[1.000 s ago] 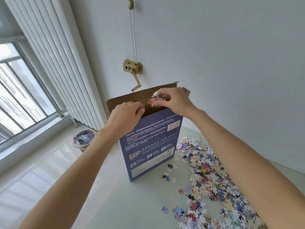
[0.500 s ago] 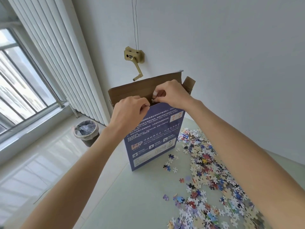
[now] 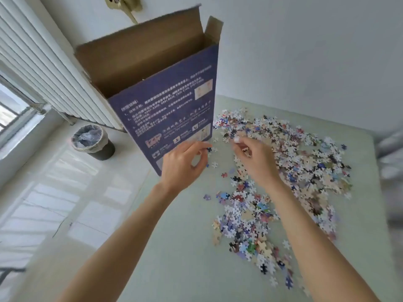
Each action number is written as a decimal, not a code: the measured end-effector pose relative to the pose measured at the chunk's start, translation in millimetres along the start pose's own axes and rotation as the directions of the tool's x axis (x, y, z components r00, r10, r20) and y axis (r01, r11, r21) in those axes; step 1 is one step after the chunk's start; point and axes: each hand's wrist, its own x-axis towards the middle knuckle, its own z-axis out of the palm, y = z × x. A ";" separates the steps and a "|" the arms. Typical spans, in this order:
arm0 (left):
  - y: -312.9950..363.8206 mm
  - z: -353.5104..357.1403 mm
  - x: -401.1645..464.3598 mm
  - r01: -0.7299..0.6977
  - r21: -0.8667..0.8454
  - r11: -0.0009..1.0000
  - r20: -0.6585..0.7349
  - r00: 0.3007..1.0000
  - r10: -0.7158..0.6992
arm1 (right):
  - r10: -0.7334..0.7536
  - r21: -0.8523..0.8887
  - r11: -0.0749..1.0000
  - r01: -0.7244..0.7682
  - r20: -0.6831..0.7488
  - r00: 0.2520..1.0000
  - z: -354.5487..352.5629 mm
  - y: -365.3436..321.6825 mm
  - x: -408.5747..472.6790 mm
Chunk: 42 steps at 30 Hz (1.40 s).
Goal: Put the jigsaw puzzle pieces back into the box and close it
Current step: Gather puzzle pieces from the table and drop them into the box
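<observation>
The tall blue puzzle box (image 3: 170, 105) stands upright at the far left of the pale green table (image 3: 178, 247). Its top is open and its brown flaps stick up. Loose jigsaw pieces (image 3: 294, 162) lie spread over the table to the right of the box and toward me. My left hand (image 3: 183, 164) hovers low in front of the box's bottom corner, fingers loosely curled, with its fingertips by a few stray pieces. My right hand (image 3: 255, 160) reaches into the near edge of the pile, its fingers curled down around some pieces.
A lined waste bin (image 3: 91, 142) stands on the floor left of the table, below a white radiator (image 3: 43, 73). A brass crank fitting (image 3: 124, 5) hangs on the wall behind the box. The table's left edge runs close to the box.
Both hands have come down from the box's open top to the table. The right hand let its pieces go into the box and now closes on new ones in the pile.
</observation>
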 end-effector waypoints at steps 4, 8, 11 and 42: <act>-3.9 59.7 -54.3 0.258 -0.063 0.964 0.402 0.891 -0.212 | 0.306 -0.216 0.939 -0.269 0.165 0.937 16.3 75.0 -74.9; -4.7 109.8 -94.4 0.303 0.263 0.916 0.736 0.551 -0.394 | 0.526 -0.400 0.819 -0.410 0.240 0.816 30.9 125.3 -120.1; -4.8 129.7 -112.6 0.342 0.437 0.832 0.709 0.439 -0.552 | 0.631 -0.554 0.720 -0.419 0.270 0.727 38.6 142.6 -126.4; 28.4 149.1 -147.9 0.404 0.166 0.899 0.839 0.422 -0.344 | 0.536 -0.464 0.818 -0.341 0.395 0.746 64.0 121.2 -165.0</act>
